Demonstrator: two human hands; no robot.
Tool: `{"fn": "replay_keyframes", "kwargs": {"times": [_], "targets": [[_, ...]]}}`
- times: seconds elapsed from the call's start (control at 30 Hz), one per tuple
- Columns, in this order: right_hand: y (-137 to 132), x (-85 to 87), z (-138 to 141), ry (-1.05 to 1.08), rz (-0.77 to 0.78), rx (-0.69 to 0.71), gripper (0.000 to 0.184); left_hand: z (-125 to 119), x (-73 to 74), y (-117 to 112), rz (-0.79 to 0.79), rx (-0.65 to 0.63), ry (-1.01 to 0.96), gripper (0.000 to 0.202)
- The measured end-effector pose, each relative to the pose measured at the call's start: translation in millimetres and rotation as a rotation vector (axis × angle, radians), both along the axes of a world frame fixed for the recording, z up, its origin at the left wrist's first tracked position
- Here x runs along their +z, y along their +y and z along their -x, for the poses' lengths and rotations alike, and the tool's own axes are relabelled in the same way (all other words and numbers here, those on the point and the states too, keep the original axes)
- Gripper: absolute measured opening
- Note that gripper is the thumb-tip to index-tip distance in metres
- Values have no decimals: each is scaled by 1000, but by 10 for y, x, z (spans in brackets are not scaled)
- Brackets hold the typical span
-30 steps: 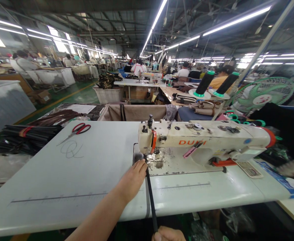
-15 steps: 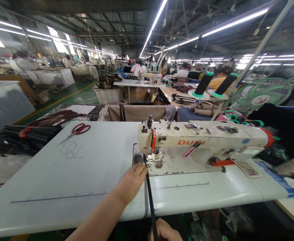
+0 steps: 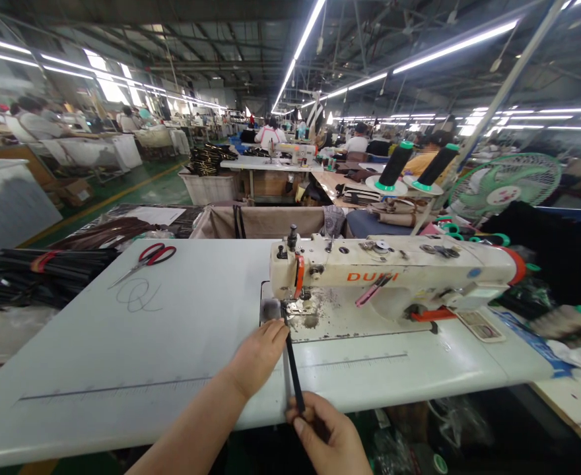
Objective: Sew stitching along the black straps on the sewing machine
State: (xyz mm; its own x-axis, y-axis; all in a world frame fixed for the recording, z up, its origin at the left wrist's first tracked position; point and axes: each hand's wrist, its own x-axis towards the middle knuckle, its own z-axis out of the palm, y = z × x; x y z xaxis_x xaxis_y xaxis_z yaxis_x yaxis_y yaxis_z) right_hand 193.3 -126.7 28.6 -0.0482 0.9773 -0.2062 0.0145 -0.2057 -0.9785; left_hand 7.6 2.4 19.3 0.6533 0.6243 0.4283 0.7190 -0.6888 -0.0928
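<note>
A narrow black strap (image 3: 295, 373) runs from under the needle area of the white sewing machine (image 3: 394, 270) toward the table's front edge. My left hand (image 3: 263, 346) lies beside the presser foot, its fingers pressed together on the strap near the needle. At the front edge, my right hand (image 3: 327, 429) pinches the strap's near end between thumb and fingers. Between the two hands the strap looks taut and straight. Its far end is hidden at the presser foot.
Red-handled scissors (image 3: 156, 254) and a loose loop of thread (image 3: 139, 295) lie on the white table (image 3: 196, 336). Bundled black strips (image 3: 47, 267) sit at the left. Black thread cones (image 3: 394, 166) and a green fan (image 3: 506, 185) stand behind the machine. Several people work farther back.
My right hand has come up and forward to the table edge, still holding the strap. My left hand stays near the needle. The view has shifted slightly.
</note>
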Motion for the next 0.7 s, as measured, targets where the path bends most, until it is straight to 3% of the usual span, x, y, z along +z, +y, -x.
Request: {"fn": "replay_keyframes", "kwargs": {"times": [0.17, 0.4, 0.7], "targets": [[85, 36, -2, 118, 101, 85, 64, 5, 0, 6, 29, -11, -49, 32], [-24, 244, -115, 103, 195, 174, 59, 1, 0, 12, 26, -2, -31, 29], [-128, 214, -117, 173, 235, 183, 59, 1, 6, -2, 2, 2, -34, 26]]}}
